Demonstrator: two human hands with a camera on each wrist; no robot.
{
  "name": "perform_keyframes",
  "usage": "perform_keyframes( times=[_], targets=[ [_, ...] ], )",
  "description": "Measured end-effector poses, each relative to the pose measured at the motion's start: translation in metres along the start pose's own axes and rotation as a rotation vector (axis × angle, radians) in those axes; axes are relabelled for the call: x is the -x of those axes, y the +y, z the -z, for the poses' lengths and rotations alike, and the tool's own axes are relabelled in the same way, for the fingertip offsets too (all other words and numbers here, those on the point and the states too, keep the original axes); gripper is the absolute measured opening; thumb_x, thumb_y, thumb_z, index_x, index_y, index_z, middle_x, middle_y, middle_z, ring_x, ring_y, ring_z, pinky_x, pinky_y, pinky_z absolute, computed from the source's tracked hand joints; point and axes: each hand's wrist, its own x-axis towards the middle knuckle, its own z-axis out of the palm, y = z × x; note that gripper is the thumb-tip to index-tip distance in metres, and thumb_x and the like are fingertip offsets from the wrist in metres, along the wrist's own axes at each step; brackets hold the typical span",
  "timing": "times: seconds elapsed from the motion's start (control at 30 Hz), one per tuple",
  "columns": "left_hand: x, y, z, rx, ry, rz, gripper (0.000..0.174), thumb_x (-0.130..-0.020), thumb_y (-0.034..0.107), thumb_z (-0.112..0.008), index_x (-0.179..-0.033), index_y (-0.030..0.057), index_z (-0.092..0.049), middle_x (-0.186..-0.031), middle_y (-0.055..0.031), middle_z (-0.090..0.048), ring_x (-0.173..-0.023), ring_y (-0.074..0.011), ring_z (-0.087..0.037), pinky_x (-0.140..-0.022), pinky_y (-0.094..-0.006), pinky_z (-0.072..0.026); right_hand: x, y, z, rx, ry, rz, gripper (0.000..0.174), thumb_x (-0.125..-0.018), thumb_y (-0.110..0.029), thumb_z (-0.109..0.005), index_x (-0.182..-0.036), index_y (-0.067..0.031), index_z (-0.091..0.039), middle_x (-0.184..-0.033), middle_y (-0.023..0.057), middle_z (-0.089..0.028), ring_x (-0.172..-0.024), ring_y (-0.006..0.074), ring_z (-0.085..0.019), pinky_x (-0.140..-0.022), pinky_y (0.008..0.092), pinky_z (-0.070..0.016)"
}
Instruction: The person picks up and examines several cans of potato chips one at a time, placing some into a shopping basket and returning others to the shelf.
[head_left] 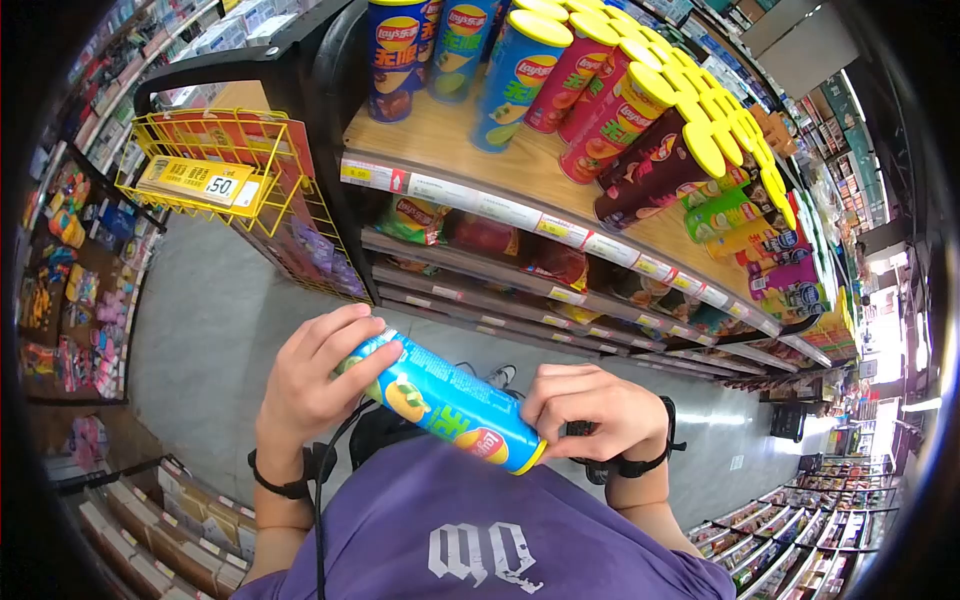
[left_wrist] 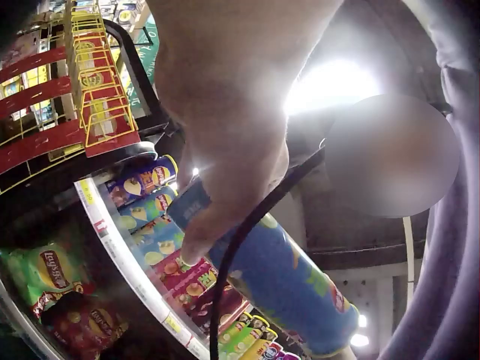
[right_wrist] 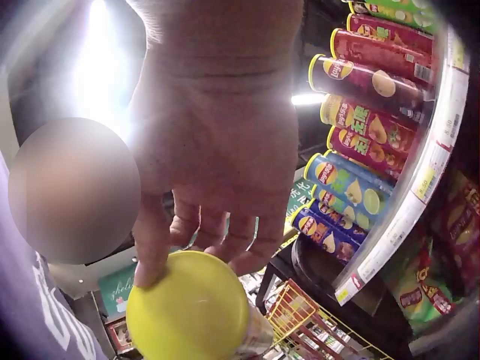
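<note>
A blue chip can with a yellow lid lies tilted in front of the chest, its lid toward the lower right. The left hand grips its bottom end, fingers curled over it. At the lid end is the right hand, fingers bent, its fingertips touching the rim. The left wrist view shows the left hand around the end of the can, a black cable crossing in front. In the right wrist view the right hand's thumb lies on the edge of the yellow lid.
Ahead stands a shelf with rows of chip cans on top and chip bags lower down. A yellow wire basket with a price sign hangs at its left end. Cartons fill a lower left rack.
</note>
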Motion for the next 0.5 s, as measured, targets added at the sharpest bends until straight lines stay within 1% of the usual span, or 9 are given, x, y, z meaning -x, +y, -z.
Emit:
perform_keyframes(
  times=[0.07, 0.1, 0.17, 0.27, 0.5],
  targets=[
    [-0.003, -0.001, 0.002, -0.005, 0.005, 0.003, 0.049, -0.075, 0.006, -0.079, -0.122, 0.0152, -0.073, -0.124, -0.0079, -0.069, -0.118, -0.0310, -0.067, -0.091, -0.0426, -0.0596, -0.001, 0.000, -0.002, 0.003, 0.004, 0.005, 0.025, -0.081, -0.005, -0.085, -0.085, -0.0031, -0.060, -0.097, 0.0102, -0.063, -0.091, 0.0312, -0.059, -0.079, 0.0405, -0.0497],
    [-0.006, 0.008, -0.009, 0.011, -0.001, 0.002, 0.054, -0.071, 0.003, -0.079, -0.123, 0.0146, -0.072, -0.125, -0.0087, -0.068, -0.118, -0.0327, -0.066, -0.091, -0.0435, -0.0592, 0.012, 0.001, 0.001, 0.004, 0.003, -0.009, 0.025, -0.081, -0.005, -0.085, -0.084, -0.0032, -0.060, -0.096, 0.0100, -0.063, -0.091, 0.0311, -0.059, -0.079, 0.0405, -0.0495],
    [-0.009, 0.006, -0.010, 0.023, -0.021, -0.020, 0.062, -0.064, -0.003, -0.078, -0.123, 0.0134, -0.069, -0.127, -0.0102, -0.067, -0.120, -0.0361, -0.066, -0.090, -0.0453, -0.0584, 0.016, 0.003, 0.001, 0.010, 0.015, -0.011, 0.026, -0.080, -0.005, -0.085, -0.084, -0.0034, -0.060, -0.096, 0.0095, -0.063, -0.091, 0.0310, -0.059, -0.079, 0.0405, -0.0491],
    [-0.014, 0.009, -0.013, -0.004, -0.007, -0.010, 0.050, -0.074, 0.006, -0.079, -0.122, 0.0157, -0.073, -0.123, -0.0076, -0.069, -0.117, -0.0311, -0.067, -0.089, -0.0425, -0.0593, 0.020, 0.004, 0.001, 0.022, 0.029, -0.011, 0.026, -0.080, -0.005, -0.085, -0.083, -0.0034, -0.059, -0.096, 0.0093, -0.063, -0.092, 0.0310, -0.059, -0.080, 0.0409, -0.0490],
    [-0.017, 0.009, -0.014, -0.010, -0.010, -0.017, 0.048, -0.075, 0.007, -0.079, -0.123, 0.0162, -0.073, -0.124, -0.0070, -0.069, -0.118, -0.0308, -0.067, -0.088, -0.0417, -0.0585, 0.026, 0.003, -0.001, 0.038, 0.087, -0.013, 0.026, -0.078, -0.003, -0.085, -0.084, -0.0032, -0.060, -0.098, 0.0106, -0.064, -0.093, 0.0308, -0.059, -0.081, 0.0401, -0.0494]
  ],
)
